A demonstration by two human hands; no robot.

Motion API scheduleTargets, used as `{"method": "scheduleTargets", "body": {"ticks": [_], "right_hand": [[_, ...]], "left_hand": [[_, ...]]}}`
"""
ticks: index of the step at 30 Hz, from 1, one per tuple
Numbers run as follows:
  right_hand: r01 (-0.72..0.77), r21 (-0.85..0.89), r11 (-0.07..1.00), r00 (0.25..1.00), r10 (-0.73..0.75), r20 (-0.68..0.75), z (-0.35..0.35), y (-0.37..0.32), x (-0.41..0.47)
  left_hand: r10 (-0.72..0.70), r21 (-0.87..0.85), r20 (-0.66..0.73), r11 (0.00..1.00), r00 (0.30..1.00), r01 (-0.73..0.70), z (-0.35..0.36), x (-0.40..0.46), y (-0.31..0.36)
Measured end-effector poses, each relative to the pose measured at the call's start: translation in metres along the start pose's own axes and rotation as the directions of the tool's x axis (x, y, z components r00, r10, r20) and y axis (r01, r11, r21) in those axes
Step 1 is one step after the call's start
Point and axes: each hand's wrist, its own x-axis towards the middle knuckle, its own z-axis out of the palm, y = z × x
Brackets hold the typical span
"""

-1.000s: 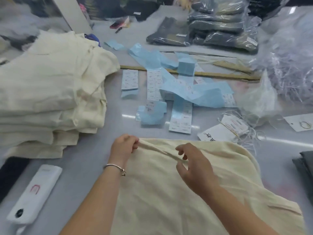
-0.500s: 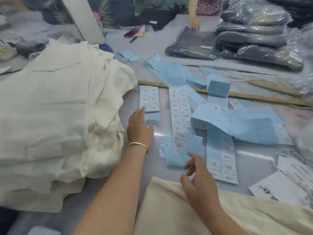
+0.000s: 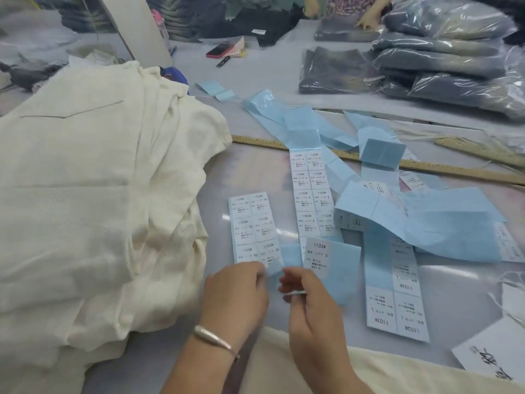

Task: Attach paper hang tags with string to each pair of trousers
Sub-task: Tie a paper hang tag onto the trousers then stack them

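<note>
Near the front edge of the surface (image 3: 250, 172), both hands meet over a sticker sheet. Left hand (image 3: 235, 294) and right hand (image 3: 309, 300) each pinch a small blue bit of label backing (image 3: 274, 270) between them, fingers curled; left grip is clamped on that bit. Right grip also pinches something thin and pale below it; I can't tell what, too blurred. Bangle (image 3: 211, 336) on the left wrist.

XS sticker sheet (image 3: 252, 226) lies flat just beyond the hands. S sticker strip (image 3: 311, 191) runs away from me beside it, and an L sticker strip (image 3: 397, 302) lies to the right. Loose blue backing paper (image 3: 443, 226) is heaped over the strips' far ends.

Cream trousers (image 3: 284, 368) lie at the bottom edge under my forearms. Stack of folded cream trousers (image 3: 93, 194) sits on the left, touching the surface edge by the XS sheet. Paper hang tag (image 3: 494, 354) lies at the lower right, well apart from the hands, with string (image 3: 508, 305) just beyond it.

Wooden ruler (image 3: 454, 172) crosses the surface behind the stickers. Bagged dark garments (image 3: 443, 61) are stacked far right, with a red phone (image 3: 218, 49) far centre.
</note>
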Motion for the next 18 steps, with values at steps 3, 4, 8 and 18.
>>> {"method": "scheduleTargets", "body": {"ticks": [3, 4, 8, 18], "right_hand": [[-0.189, -0.052, 0.981, 0.982, 0.188, -0.015, -0.004, 0.006, 0.014], [-0.241, -0.08, 0.967, 0.97, 0.242, -0.003, -0.007, 0.007, 0.019], [-0.392, -0.145, 0.909, 0.916, 0.4, 0.036, -0.016, 0.009, 0.043], [-0.463, -0.211, 0.861, 0.859, 0.495, 0.133, -0.017, 0.01, 0.071]], "left_hand": [[-0.024, -0.197, 0.174, 0.979, 0.984, 0.059, -0.012, -0.019, -0.011], [-0.03, -0.291, 0.198, 0.953, 0.98, 0.088, -0.013, -0.021, -0.013], [-0.142, -0.489, -0.138, 0.87, 0.98, 0.057, -0.003, 0.0, -0.013], [0.24, -0.021, -0.207, 0.968, 0.948, -0.25, 0.026, 0.025, -0.022]]}}
